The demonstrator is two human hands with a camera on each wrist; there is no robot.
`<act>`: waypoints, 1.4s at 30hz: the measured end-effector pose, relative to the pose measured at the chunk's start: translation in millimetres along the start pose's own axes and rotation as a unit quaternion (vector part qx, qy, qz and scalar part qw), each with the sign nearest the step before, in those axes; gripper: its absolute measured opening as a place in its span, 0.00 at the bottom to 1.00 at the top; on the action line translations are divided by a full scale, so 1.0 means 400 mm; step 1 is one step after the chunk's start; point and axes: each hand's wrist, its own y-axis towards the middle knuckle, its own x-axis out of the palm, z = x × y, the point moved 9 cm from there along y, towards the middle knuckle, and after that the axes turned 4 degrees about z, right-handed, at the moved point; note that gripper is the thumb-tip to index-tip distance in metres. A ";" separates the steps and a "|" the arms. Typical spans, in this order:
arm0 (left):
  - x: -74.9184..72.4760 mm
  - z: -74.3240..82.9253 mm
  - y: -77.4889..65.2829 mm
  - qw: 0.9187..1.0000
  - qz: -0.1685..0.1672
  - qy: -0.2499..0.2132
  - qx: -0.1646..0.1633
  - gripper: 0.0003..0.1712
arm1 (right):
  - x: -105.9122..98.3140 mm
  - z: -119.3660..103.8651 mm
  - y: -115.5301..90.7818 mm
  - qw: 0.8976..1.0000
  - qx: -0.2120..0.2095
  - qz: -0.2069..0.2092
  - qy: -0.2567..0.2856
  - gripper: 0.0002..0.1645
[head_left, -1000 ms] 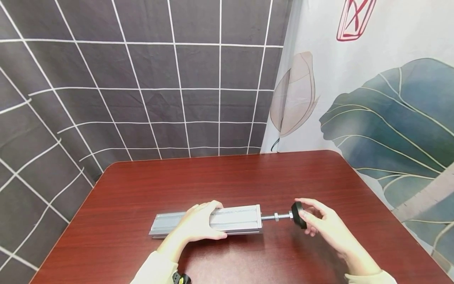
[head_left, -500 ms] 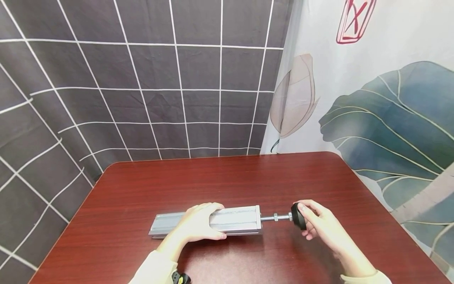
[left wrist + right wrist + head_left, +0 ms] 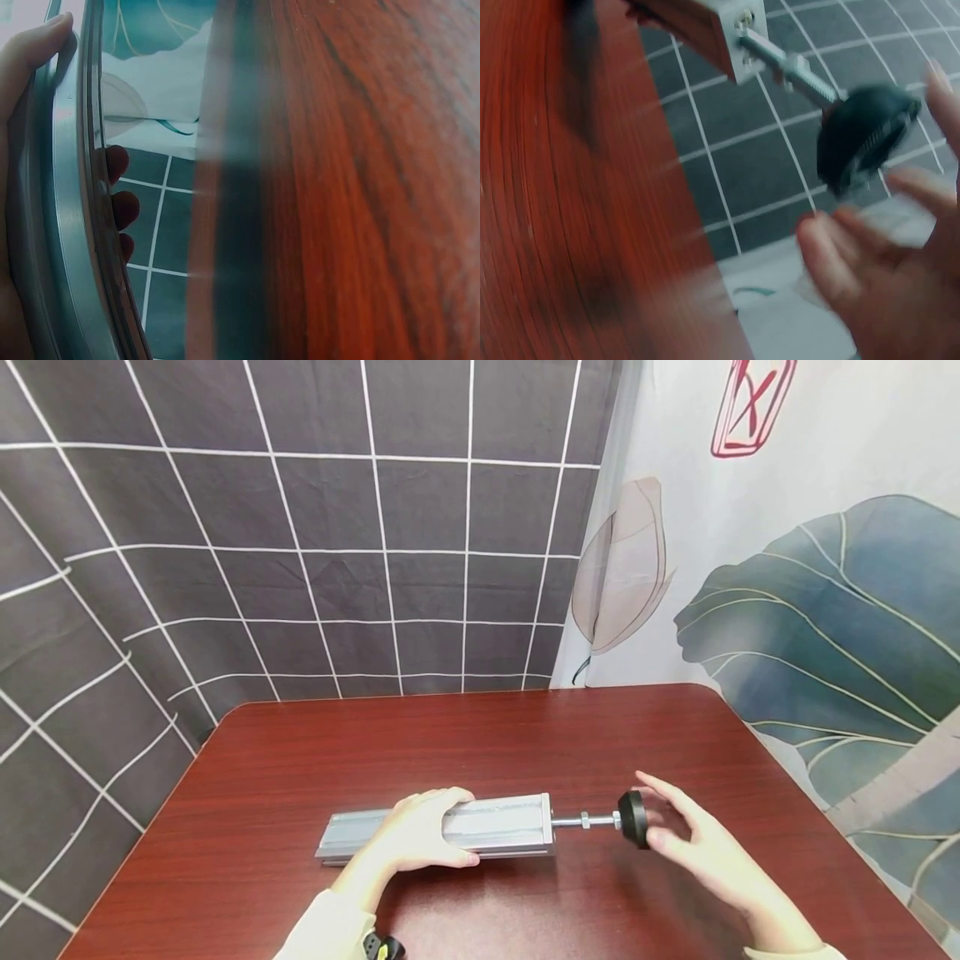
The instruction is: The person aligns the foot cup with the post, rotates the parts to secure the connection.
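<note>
My left hand (image 3: 420, 835) grips a long silver aluminium profile (image 3: 498, 822) from above, thumb on the near side. In the left wrist view, fingertips (image 3: 124, 210) curl around the profile's far edge. From the profile's right end plate (image 3: 547, 823) sticks out a threaded rod (image 3: 600, 819) with nuts on it. A black levelling foot (image 3: 633, 819) caps the rod. Right beside that foot is my right hand (image 3: 701, 843), its fingers spread. The right wrist view shows a gap between the fingers and the black foot (image 3: 862, 135), with some blur.
The profile is held just above a reddish-brown wooden table (image 3: 450, 743). A dark curtain with white grid lines (image 3: 337, 527) hangs behind the table. On the right hangs a white curtain (image 3: 690, 410) with leaf prints.
My right hand has let go of the black foot; its fingers have spread and moved slightly right. The left hand has kept its grip, and the profile looks unmoved.
</note>
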 end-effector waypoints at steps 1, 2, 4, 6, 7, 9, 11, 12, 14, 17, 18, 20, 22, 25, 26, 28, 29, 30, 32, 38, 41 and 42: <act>0.000 0.000 0.001 1.000 0.000 -0.002 0.000 0.41 | 0.000 -0.003 -0.003 1.000 -0.021 -0.011 -0.003 0.41; 0.000 0.000 0.001 1.000 0.000 -0.003 -0.001 0.41 | 0.002 -0.008 -0.006 0.999 -0.042 -0.026 -0.001 0.45; 0.000 -0.001 0.002 1.000 0.003 -0.003 0.000 0.41 | 0.009 -0.020 -0.012 0.995 -0.082 -0.060 0.024 0.47; 0.000 -0.002 0.002 1.000 0.005 -0.004 0.001 0.41 | 0.014 -0.036 -0.015 0.988 -0.125 -0.077 0.037 0.46; -0.001 -0.002 0.002 1.000 0.006 -0.005 0.001 0.41 | 0.016 -0.043 -0.015 0.985 -0.144 -0.082 0.043 0.44; -0.002 -0.002 0.002 1.000 0.005 -0.006 0.002 0.41 | 0.016 -0.051 -0.015 0.983 -0.160 -0.079 0.043 0.41; -0.003 0.000 0.000 1.000 0.003 -0.008 0.002 0.41 | 0.013 -0.050 -0.014 0.985 -0.156 -0.067 0.031 0.39; -0.004 0.001 0.000 1.000 0.003 -0.008 0.003 0.40 | 0.011 -0.045 -0.013 0.988 -0.142 -0.060 0.025 0.39; -0.003 0.003 0.000 1.000 0.003 -0.007 0.005 0.40 | 0.005 -0.035 -0.012 0.992 -0.117 -0.039 -0.004 0.39; -0.002 0.003 0.001 1.000 0.003 -0.005 0.005 0.40 | -0.005 -0.024 -0.010 0.995 -0.094 -0.003 -0.044 0.38; -0.001 0.003 0.001 1.000 0.002 -0.004 0.004 0.40 | -0.008 -0.021 -0.009 0.995 -0.088 0.009 -0.056 0.38; 0.001 0.003 0.001 1.000 -0.001 -0.004 0.002 0.41 | -0.009 -0.014 -0.008 0.995 -0.077 0.024 -0.059 0.37; 0.004 0.002 0.000 1.000 -0.004 -0.005 0.000 0.41 | -0.006 -0.005 -0.005 0.997 -0.060 0.030 -0.041 0.35; 0.006 0.002 0.000 1.000 -0.007 -0.006 -0.003 0.41 | -0.003 0.007 -0.001 0.999 -0.032 0.035 -0.012 0.31; 0.008 0.002 0.000 1.000 -0.007 -0.005 -0.002 0.41 | -0.003 0.010 0.000 0.999 -0.023 0.039 -0.008 0.30; 0.009 0.001 0.001 1.000 -0.007 -0.005 -0.003 0.42 | -0.003 0.016 0.001 0.999 -0.005 0.045 -0.004 0.27; 0.009 0.001 0.001 1.000 -0.007 -0.005 -0.003 0.42 | -0.004 0.019 0.002 0.999 0.004 0.048 -0.004 0.27; 0.010 0.001 0.001 1.000 -0.007 -0.004 -0.003 0.42 | -0.004 0.021 0.002 0.999 0.011 0.050 -0.004 0.26; 0.011 0.000 0.001 1.000 -0.008 -0.003 -0.003 0.42 | -0.003 0.021 0.002 0.999 0.016 0.051 -0.006 0.25; 0.012 -0.001 0.002 1.000 -0.008 -0.001 -0.003 0.42 | 0.001 0.004 -0.003 0.999 -0.030 0.006 -0.009 0.38; 0.011 0.000 0.001 1.000 -0.008 -0.004 -0.005 0.41 | 0.004 -0.003 -0.011 0.997 -0.064 -0.032 -0.001 0.47; 0.011 -0.001 0.001 1.000 -0.008 -0.004 -0.005 0.41 | 0.005 -0.007 -0.014 0.996 -0.083 -0.043 0.001 0.48</act>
